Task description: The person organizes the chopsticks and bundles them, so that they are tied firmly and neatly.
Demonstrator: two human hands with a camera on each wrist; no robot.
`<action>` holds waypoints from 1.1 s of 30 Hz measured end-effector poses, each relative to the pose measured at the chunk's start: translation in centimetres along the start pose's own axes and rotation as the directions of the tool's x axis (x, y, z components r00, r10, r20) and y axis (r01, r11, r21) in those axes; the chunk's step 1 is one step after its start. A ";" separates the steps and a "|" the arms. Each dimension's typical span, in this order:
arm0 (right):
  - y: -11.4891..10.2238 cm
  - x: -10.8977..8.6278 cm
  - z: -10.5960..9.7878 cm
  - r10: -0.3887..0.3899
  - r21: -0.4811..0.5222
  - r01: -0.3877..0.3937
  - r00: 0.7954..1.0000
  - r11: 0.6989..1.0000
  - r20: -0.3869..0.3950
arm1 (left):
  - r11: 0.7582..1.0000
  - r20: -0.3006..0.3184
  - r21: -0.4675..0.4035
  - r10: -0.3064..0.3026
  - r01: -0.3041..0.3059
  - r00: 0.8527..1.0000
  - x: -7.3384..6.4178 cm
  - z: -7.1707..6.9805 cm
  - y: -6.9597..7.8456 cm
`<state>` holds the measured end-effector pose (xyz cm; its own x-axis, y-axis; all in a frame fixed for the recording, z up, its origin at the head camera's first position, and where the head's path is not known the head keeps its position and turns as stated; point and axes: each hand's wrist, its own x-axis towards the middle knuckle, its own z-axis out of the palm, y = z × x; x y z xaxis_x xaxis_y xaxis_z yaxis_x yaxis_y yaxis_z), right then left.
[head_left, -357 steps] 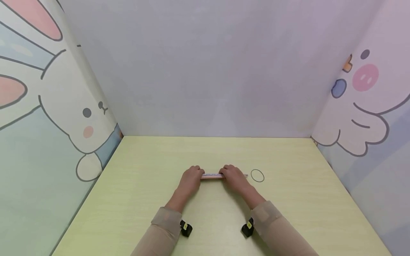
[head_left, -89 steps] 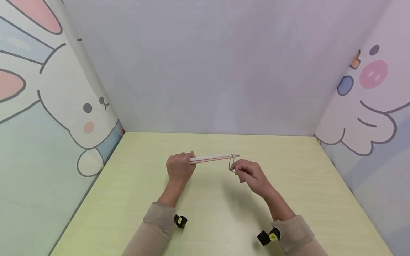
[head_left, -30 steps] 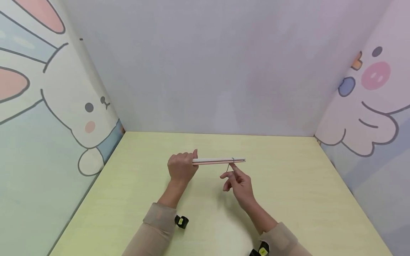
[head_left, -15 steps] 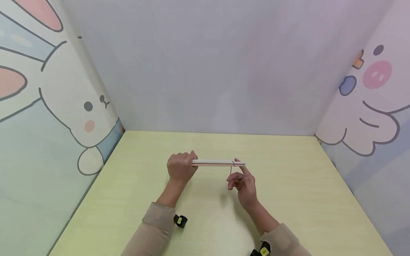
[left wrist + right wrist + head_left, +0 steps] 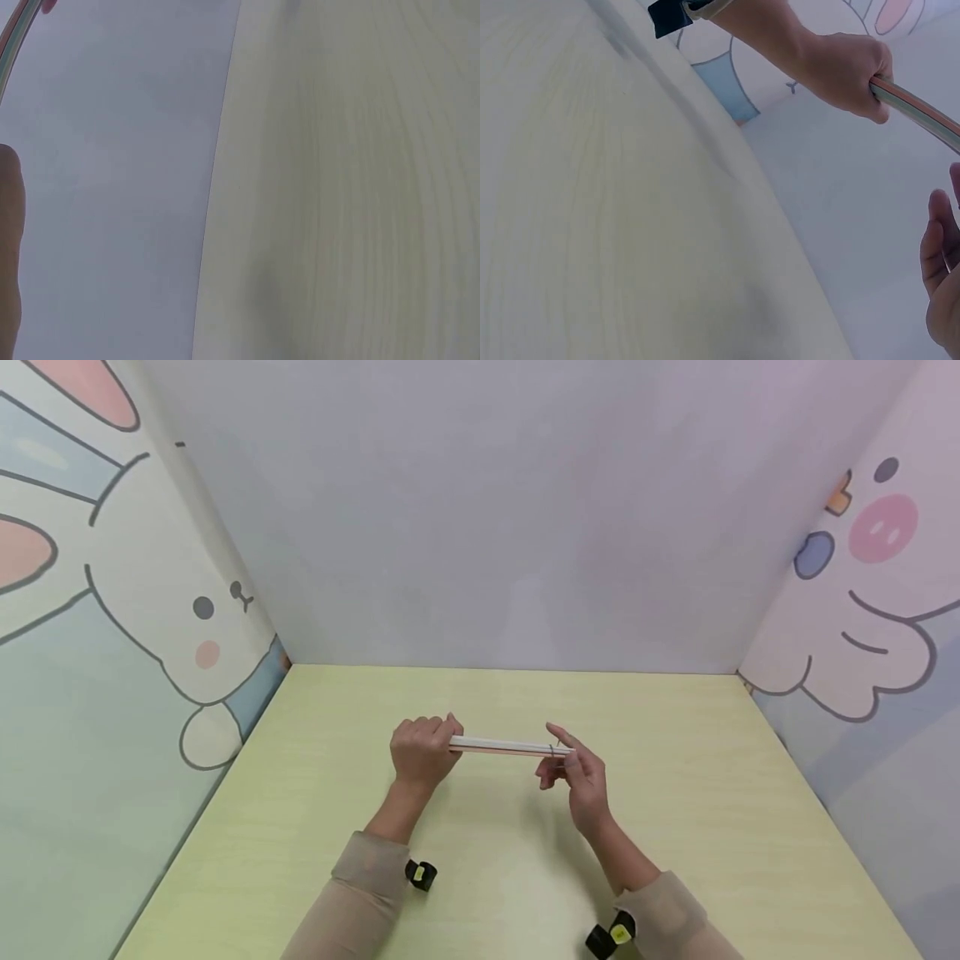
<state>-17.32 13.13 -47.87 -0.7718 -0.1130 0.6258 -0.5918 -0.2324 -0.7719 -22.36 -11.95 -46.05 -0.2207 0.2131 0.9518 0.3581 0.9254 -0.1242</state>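
Note:
My left hand grips one end of a bundle of slim pale pink and white sticks, held level above the table. Striped pastel sides of the sticks show in the right wrist view. Near their free end, a thin dark rubber band loops round the bundle. My right hand is at that end, thumb by the tips, index finger stretched out behind, the lower fingers curled and hooking the band. In the left wrist view, only part of the left hand shows at the edge.
The pale yellow wooden table spreads beneath both hands. A plain grey wall rises at its back edge. Cartoon-printed side panels stand left and right, with a rabbit and a pink-nosed animal. Small black cameras sit on both wrists.
The sticks came up off the table, and the band moved from the table onto their free end. Lately the right thumb has come up to the tips, while the left grip stays.

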 end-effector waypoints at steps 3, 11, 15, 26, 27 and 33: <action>-0.4 0.5 -0.3 0.040 -0.072 -0.040 0.999 0.997 -0.002 | 1.000 -0.016 -0.010 0.002 -0.002 1.000 0.0 0.1 0.0; -1.1 1.1 -0.8 0.164 -0.058 -0.165 0.986 0.985 -0.011 | 1.000 -0.057 -0.023 -0.009 0.008 0.998 0.1 0.0 0.1; -0.8 0.7 -0.7 0.161 0.032 -0.161 0.987 0.986 -0.001 | 1.000 -0.031 -0.005 -0.023 0.023 0.999 0.1 -0.1 0.0; 0.0 -0.2 -0.6 0.221 -0.016 -0.221 0.975 0.975 0.004 | 0.997 -0.009 0.033 -0.068 0.069 0.998 -0.1 -0.3 -0.7; 0.0 -0.3 -0.5 0.248 -0.029 -0.248 0.969 0.968 -0.006 | 0.997 -0.013 0.031 -0.070 0.071 0.997 -0.2 -0.3 -0.8; 0.0 -0.7 -0.2 0.321 -0.192 -0.315 0.947 0.929 0.000 | 0.996 -0.005 0.032 -0.088 0.088 0.996 -0.4 -0.2 -1.0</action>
<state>-16.81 13.37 -48.30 -0.9210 -0.1818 0.3444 -0.3511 0.0049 -0.9363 -22.42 -13.02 -46.29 -0.2469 0.1298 0.9603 0.3081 0.9501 -0.0492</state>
